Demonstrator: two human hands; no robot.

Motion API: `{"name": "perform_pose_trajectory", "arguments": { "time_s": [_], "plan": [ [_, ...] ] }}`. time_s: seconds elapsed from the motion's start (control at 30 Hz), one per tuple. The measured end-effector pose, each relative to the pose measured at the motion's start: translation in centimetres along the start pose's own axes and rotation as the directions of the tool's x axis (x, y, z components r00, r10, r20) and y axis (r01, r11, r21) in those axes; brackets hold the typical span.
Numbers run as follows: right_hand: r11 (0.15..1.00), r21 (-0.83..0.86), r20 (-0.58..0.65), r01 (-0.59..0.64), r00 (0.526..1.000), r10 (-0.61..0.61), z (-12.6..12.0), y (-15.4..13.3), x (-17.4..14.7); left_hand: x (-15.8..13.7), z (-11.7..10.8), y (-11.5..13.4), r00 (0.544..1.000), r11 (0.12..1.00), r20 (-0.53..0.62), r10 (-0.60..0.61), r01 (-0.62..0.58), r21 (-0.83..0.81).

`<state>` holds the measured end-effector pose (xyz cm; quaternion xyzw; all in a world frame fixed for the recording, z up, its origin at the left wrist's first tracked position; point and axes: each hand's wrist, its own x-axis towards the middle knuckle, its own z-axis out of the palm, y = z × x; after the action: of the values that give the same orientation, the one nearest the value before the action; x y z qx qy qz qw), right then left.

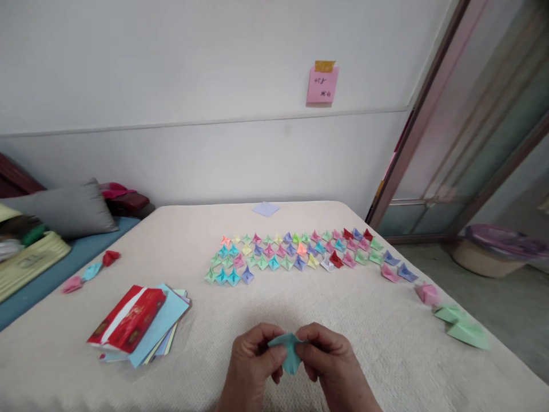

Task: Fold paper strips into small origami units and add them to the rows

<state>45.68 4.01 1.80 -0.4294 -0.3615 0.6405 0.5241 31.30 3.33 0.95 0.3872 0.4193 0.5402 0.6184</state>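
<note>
A small folded piece of teal origami paper (291, 356) is held up near the front of the cloth-covered table. My left hand (256, 357) pinches its left side between thumb and fingers. On its right side, my right hand (326, 357) grips it the same way, thumb toward me. The paper's middle bulges downward to a rounded point between the two thumbs. Beyond my hands, several rows of small folded paper pieces (273, 262) in many colours stand on the cloth. The fingers behind the teal paper are partly hidden.
Coloured paper sheets (174, 309) lie at left under a red packet (131, 317). Larger folded pieces, pink (428, 293) and green (467, 332), rest along the right edge. A lilac square (266, 209) lies near the wall. A grey cushion (64, 212) is far left; a lidded tub (484, 252) stands right.
</note>
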Motion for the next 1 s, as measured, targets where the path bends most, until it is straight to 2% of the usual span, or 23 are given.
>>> {"name": "perform_pose_trajectory", "arguments": {
  "time_s": [0.17, 0.33, 0.5, 0.63, 0.73, 0.83, 0.9, 1.0],
  "plan": [
    [1.000, -0.004, 0.016, -0.002, 1.000, 0.002, 0.0, -0.2, -0.1, -0.2, 0.1, 0.2, 0.999, 0.999, -0.021, 0.026, -0.025, 0.029],
    [0.999, 0.048, 0.051, -0.010, 0.999, 0.008, 0.1, -0.2, -0.4, -0.5, 0.3, 0.0, 0.989, 0.990, -0.061, 0.136, -0.133, 0.057],
    [0.999, 0.014, 0.080, 0.043, 0.996, -0.044, 0.1, -0.5, -0.7, -0.7, 0.2, -0.1, 0.980, 0.978, -0.014, 0.199, -0.198, 0.063],
    [0.990, -0.104, 0.070, 0.096, 0.994, -0.089, -0.1, -0.8, -0.6, -0.7, -0.1, 0.3, 0.975, 0.964, 0.042, 0.219, -0.223, 0.143],
    [0.964, -0.201, 0.082, 0.172, 0.984, -0.159, -0.5, -1.0, -0.6, -0.7, -0.2, 0.6, 0.966, 0.951, 0.121, 0.230, -0.250, 0.183],
    [0.910, -0.290, 0.126, 0.297, 0.954, -0.272, -0.9, -1.3, -0.7, -0.8, -0.2, 0.7, 0.952, 0.931, 0.163, 0.260, -0.292, 0.220],
    [0.863, -0.347, 0.188, 0.367, 0.929, -0.319, -0.9, -1.6, -0.9, -0.9, -0.2, 0.6, 0.955, 0.917, 0.140, 0.262, -0.291, 0.271],
    [0.805, -0.408, 0.281, 0.431, 0.898, -0.338, -1.0, -2.0, -1.0, -1.1, -0.1, 0.7, 0.977, 0.928, 0.083, 0.197, -0.213, 0.304]
  ]
}}
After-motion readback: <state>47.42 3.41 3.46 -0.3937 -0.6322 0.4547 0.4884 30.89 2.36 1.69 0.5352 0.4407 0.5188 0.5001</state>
